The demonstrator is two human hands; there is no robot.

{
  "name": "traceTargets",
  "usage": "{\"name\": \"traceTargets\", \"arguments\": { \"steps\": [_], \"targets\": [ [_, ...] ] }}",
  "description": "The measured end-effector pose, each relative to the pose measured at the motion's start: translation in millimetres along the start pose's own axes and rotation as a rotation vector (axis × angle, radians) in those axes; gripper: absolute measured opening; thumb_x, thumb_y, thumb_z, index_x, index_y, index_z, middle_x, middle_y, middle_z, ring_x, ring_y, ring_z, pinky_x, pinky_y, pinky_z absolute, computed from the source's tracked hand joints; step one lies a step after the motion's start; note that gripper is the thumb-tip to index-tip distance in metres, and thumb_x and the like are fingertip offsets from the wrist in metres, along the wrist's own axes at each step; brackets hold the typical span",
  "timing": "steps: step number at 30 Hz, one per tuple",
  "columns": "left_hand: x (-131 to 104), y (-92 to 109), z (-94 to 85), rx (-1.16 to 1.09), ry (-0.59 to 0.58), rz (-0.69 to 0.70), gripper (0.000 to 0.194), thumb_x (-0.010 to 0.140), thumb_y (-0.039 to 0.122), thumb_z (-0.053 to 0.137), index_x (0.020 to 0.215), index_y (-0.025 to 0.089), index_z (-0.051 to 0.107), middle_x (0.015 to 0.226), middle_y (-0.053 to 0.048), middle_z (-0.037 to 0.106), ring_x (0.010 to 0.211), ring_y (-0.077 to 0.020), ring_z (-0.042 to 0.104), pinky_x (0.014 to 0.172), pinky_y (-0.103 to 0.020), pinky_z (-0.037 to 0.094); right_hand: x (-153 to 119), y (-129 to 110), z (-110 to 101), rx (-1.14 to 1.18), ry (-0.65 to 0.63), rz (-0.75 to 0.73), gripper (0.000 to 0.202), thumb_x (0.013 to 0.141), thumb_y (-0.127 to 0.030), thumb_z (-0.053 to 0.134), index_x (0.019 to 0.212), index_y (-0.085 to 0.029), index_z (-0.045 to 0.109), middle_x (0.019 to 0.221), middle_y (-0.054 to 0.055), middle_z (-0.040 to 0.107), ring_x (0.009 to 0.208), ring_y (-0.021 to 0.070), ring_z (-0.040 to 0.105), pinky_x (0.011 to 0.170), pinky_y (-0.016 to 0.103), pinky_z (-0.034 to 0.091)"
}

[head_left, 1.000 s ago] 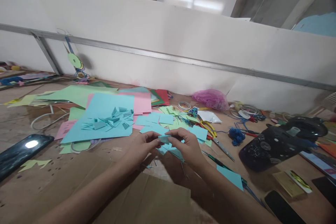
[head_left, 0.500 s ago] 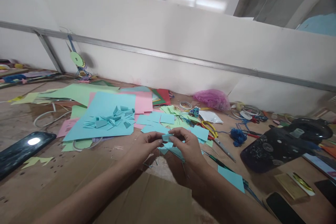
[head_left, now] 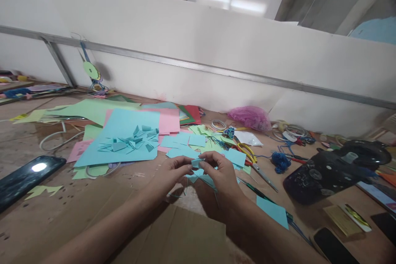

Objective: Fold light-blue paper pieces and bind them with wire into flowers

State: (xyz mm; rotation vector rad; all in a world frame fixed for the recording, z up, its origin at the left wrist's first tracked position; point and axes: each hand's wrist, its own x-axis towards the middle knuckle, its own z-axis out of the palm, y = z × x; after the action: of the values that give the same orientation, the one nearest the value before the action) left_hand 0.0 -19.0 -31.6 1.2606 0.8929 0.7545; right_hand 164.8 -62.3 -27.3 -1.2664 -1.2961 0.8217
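Note:
Between the fingertips of both hands is a small piece of light blue paper [head_left: 197, 163], which looks folded. My left hand [head_left: 175, 170] pinches its left end, and my right hand [head_left: 219, 170] grips the right end with thumb and forefinger. Under and behind the hands lie loose blue paper squares [head_left: 197, 140]. To the left, a large blue sheet [head_left: 93, 148] carries a heap of small folded blue pieces [head_left: 133, 139]. Another blue square [head_left: 272, 211] rests beside my right forearm.
Yellow-handled scissors [head_left: 262, 173] lie right of my hands. Farther right are blue yarn [head_left: 280, 161], a dark container [head_left: 321, 173] lying on its side and a small box [head_left: 343, 218]. A phone [head_left: 27, 177] sits at the left, cardboard [head_left: 185, 235] in front, a white wall [head_left: 173, 78] behind.
Both hands stay in nearly the same place. The fingers have shifted only very slightly on the small blue paper piece.

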Motion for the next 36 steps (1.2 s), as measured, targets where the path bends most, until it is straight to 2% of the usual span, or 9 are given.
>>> {"name": "traceTargets", "arguments": {
  "steps": [4, 8, 14, 18, 21, 24, 27, 31, 36],
  "targets": [
    [-0.3, -0.5, 1.2, 0.076, 0.048, 0.044, 0.029, 0.07, 0.044, 0.073, 0.082, 0.018, 0.071, 0.081, -0.006, 0.071, 0.079, -0.0207, 0.064, 0.071, -0.029, 0.046, 0.1, 1.0, -0.2, -0.017, -0.002, 0.013, 0.017, 0.076, -0.021, 0.064, 0.093, -0.019, 0.067, 0.074, 0.0, 0.064, 0.07, 0.0159, 0.058, 0.064, 0.027, 0.045],
    [-0.5, -0.9, 1.4, 0.088, 0.075, 0.074, 0.027, 0.072, 0.043, 0.072, 0.084, 0.019, 0.072, 0.081, -0.005, 0.071, 0.078, -0.0201, 0.062, 0.07, -0.029, 0.046, 3.9, 6.1, -3.2, -0.061, -0.013, 0.006, 0.025, 0.074, -0.024, 0.067, 0.099, -0.021, 0.065, 0.064, -0.004, 0.055, 0.058, 0.0132, 0.051, 0.056, 0.025, 0.04],
    [-0.9, 0.3, 1.6, 0.048, 0.103, 0.061, 0.025, 0.069, 0.042, 0.073, 0.081, 0.02, 0.073, 0.078, -0.004, 0.07, 0.077, -0.0202, 0.061, 0.067, -0.029, 0.046, 6.6, 7.1, -2.7, 0.034, -0.046, 0.05, 0.01, 0.072, -0.026, 0.07, 0.077, -0.018, 0.065, 0.073, 0.002, 0.064, 0.068, 0.016, 0.057, 0.063, 0.027, 0.045],
    [-0.2, 1.4, 1.3, 0.05, 0.099, 0.056, 0.029, 0.069, 0.044, 0.073, 0.083, 0.019, 0.072, 0.08, -0.005, 0.071, 0.078, -0.0202, 0.063, 0.068, -0.029, 0.048, 4.7, -0.1, -1.7, 0.042, -0.046, 0.082, 0.008, 0.072, -0.023, 0.069, 0.074, -0.017, 0.065, 0.068, 0.0, 0.063, 0.065, 0.0147, 0.056, 0.062, 0.026, 0.045],
    [1.1, 0.8, -1.8, 0.092, 0.043, 0.077, 0.03, 0.071, 0.044, 0.073, 0.085, 0.017, 0.072, 0.083, -0.006, 0.072, 0.082, -0.0206, 0.064, 0.073, -0.03, 0.049, 4.7, -4.6, -3.8, -0.057, -0.045, 0.045, 0.006, 0.074, -0.021, 0.067, 0.072, -0.016, 0.065, 0.068, 0.001, 0.063, 0.067, 0.0146, 0.056, 0.062, 0.025, 0.043],
    [2.2, 0.2, -5.7, 0.124, -0.014, 0.077, 0.035, 0.073, 0.045, 0.071, 0.093, 0.017, 0.072, 0.085, -0.006, 0.073, 0.075, -0.0195, 0.065, 0.069, -0.03, 0.05, 5.9, -4.0, -6.6, -0.161, -0.055, -0.017, 0.004, 0.075, -0.019, 0.066, 0.072, -0.017, 0.066, 0.071, 0.001, 0.065, 0.069, 0.0151, 0.057, 0.063, 0.025, 0.042],
    [2.7, 1.2, -8.1, 0.181, -0.007, 0.094, 0.039, 0.076, 0.047, 0.067, 0.103, 0.019, 0.071, 0.089, -0.007, 0.074, 0.075, -0.0204, 0.066, 0.067, -0.031, 0.051, 6.9, -0.4, -8.2, -0.23, -0.077, -0.064, 0.003, 0.076, -0.017, 0.065, 0.075, -0.017, 0.068, 0.072, 0.001, 0.065, 0.07, 0.0152, 0.057, 0.063, 0.025, 0.041],
    [3.9, 1.9, -10.3, 0.321, 0.02, 0.174, 0.028, 0.078, 0.044, 0.066, 0.091, 0.021, 0.075, 0.089, -0.005, 0.075, 0.085, -0.0232, 0.066, 0.076, -0.032, 0.05, 6.8, 1.9, -8.0, -0.224, -0.088, -0.082, 0.005, 0.075, -0.016, 0.066, 0.078, -0.018, 0.069, 0.074, 0.001, 0.066, 0.07, 0.0146, 0.058, 0.062, 0.025, 0.041],
    [8.5, -4.2, -15.3, 0.292, 0.067, 0.158, 0.026, 0.077, 0.042, 0.067, 0.09, 0.021, 0.075, 0.089, -0.004, 0.076, 0.088, -0.0235, 0.066, 0.079, -0.032, 0.049, 5.0, 0.4, -5.4, -0.084, -0.056, -0.039, 0.014, 0.074, -0.019, 0.068, 0.088, -0.018, 0.071, 0.079, 0.002, 0.068, 0.072, 0.0153, 0.06, 0.065, 0.025, 0.045]
  ]
}}
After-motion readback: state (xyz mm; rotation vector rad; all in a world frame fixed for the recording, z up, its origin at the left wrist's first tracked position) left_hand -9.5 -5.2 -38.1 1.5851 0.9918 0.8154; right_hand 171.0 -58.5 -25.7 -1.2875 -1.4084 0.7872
